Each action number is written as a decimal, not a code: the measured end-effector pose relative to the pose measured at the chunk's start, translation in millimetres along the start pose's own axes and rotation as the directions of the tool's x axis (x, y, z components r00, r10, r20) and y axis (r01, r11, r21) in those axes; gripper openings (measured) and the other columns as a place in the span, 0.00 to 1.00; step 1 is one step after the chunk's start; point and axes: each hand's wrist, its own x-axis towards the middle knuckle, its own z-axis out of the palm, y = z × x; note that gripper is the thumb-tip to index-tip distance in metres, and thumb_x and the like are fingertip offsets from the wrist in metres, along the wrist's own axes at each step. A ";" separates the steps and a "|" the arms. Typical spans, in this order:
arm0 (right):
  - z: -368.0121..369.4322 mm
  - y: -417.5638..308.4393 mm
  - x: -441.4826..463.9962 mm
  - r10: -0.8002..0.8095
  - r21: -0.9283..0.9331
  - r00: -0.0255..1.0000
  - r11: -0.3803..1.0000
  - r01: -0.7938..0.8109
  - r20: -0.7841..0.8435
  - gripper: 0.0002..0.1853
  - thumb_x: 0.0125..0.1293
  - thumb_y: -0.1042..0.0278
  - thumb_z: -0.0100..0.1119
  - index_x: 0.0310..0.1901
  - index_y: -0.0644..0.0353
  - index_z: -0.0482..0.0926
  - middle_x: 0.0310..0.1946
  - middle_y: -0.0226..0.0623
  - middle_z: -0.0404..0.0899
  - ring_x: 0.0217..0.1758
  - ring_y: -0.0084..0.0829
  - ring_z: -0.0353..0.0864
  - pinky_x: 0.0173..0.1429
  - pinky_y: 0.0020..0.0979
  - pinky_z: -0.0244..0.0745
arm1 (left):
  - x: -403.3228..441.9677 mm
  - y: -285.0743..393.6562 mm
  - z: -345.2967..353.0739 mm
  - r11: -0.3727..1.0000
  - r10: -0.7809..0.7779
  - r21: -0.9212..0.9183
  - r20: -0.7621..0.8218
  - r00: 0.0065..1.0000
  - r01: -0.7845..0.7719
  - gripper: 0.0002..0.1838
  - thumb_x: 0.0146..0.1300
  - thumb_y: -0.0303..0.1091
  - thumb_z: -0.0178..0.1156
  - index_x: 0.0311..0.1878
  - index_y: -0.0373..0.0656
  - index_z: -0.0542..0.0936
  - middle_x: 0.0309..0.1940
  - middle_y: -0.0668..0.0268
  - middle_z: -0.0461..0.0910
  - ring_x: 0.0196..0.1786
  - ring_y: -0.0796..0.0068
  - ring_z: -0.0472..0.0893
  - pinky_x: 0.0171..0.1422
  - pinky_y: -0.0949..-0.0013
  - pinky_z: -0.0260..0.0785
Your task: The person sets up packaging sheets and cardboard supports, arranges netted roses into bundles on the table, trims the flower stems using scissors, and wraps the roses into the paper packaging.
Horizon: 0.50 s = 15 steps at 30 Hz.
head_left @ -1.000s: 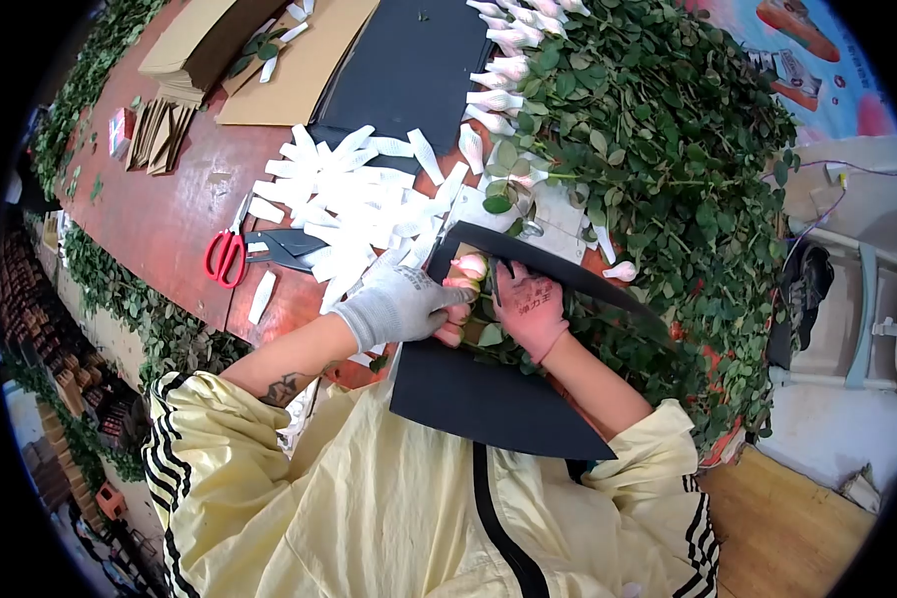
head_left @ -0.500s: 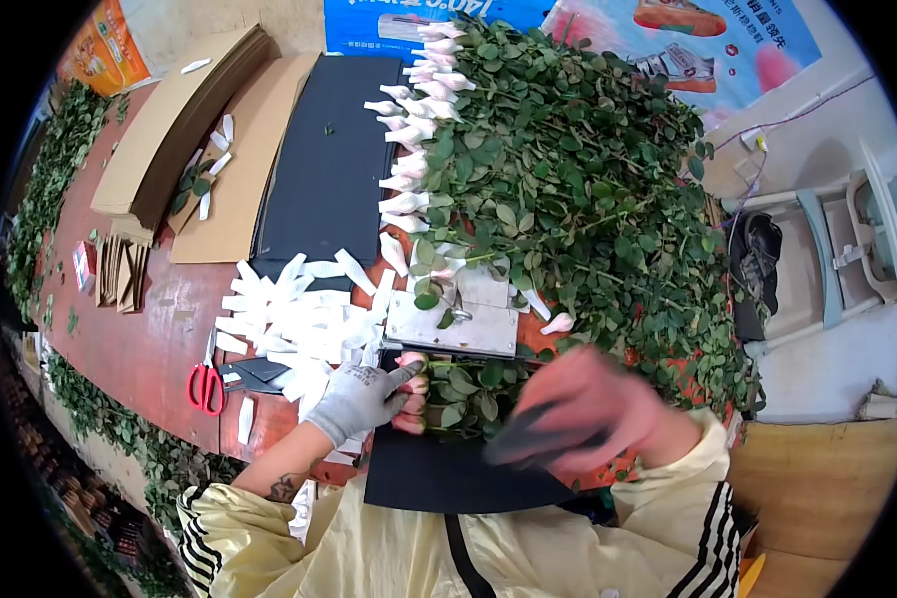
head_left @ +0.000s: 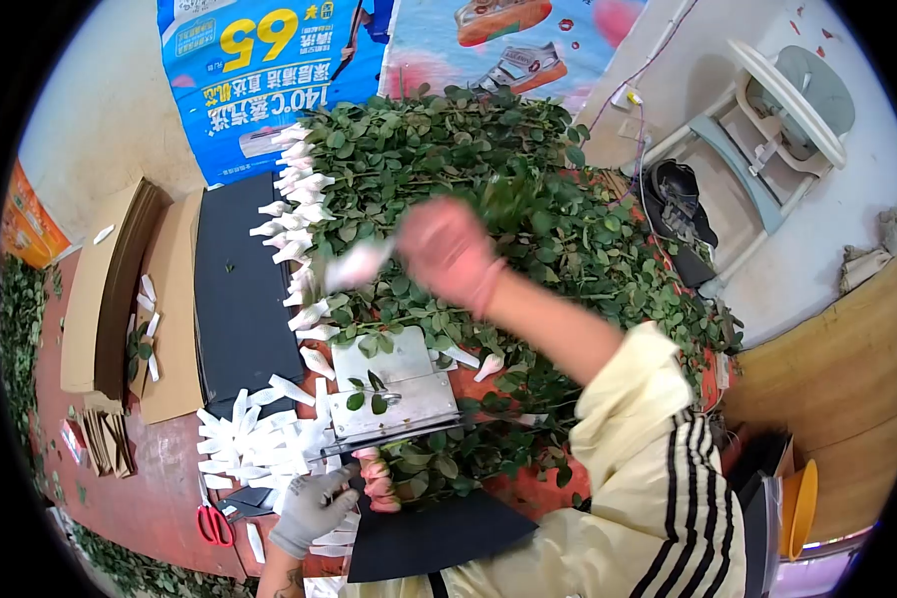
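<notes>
My left hand (head_left: pixel 316 510), in a grey-white glove, is beside the pink rose heads (head_left: pixel 377 480) at the edge of a black sheet (head_left: pixel 434 538); its fingers curl near them, and what they hold is too small to make out. The roses' leafy stems lie across the sheet to the right. My right hand (head_left: pixel 448 254), in a pink glove, is blurred above the big leafy pile (head_left: pixel 528 219). Its fingers are closed on a rose (head_left: pixel 359 265) with a white sleeve over its head. A metal plate (head_left: pixel 394 389) lies between the pile and the black sheet.
White sleeves (head_left: pixel 259 439) lie heaped left of the metal plate, near red-handled scissors (head_left: pixel 214 523). Further left are a black sheet stack (head_left: pixel 244 289) and cardboard (head_left: pixel 110 289). A white and grey high chair (head_left: pixel 767 140) stands at the right.
My right hand has left the black sheet and moved up over the leafy pile, where it now has a sleeved rose. My left hand stays by the rose heads. The view has tilted up.
</notes>
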 end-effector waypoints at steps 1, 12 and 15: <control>-25.6 51.4 5.4 0.131 0.145 0.988 0.982 -0.119 -0.077 0.06 0.59 0.65 0.50 0.35 0.54 0.75 0.29 0.31 0.74 0.33 0.29 0.71 0.39 0.30 0.68 | -0.8 3.9 -6.5 1.000 0.001 0.000 0.000 1.000 -0.001 0.19 0.57 0.34 0.60 0.52 0.40 0.79 0.26 0.56 0.81 0.28 0.65 0.82 0.35 0.68 0.72; -153.9 375.0 -154.4 0.976 0.973 0.070 0.211 -0.095 -0.205 0.14 0.63 0.76 0.56 0.50 0.68 0.76 0.37 0.34 0.80 0.39 0.26 0.80 0.44 0.26 0.76 | -6.7 26.6 -66.3 0.824 0.198 -0.441 -0.363 0.910 -0.355 0.19 0.59 0.42 0.61 0.44 0.33 0.80 0.21 0.66 0.77 0.23 0.79 0.75 0.30 0.75 0.68; -224.8 280.9 -110.9 0.912 0.962 0.320 0.271 -0.002 -0.256 0.14 0.62 0.78 0.54 0.51 0.69 0.76 0.38 0.35 0.80 0.38 0.25 0.80 0.44 0.26 0.76 | 11.6 70.4 -84.0 0.890 0.221 -0.241 -0.515 0.829 -0.387 0.27 0.62 0.49 0.56 0.53 0.33 0.73 0.24 0.69 0.70 0.25 0.81 0.69 0.29 0.78 0.63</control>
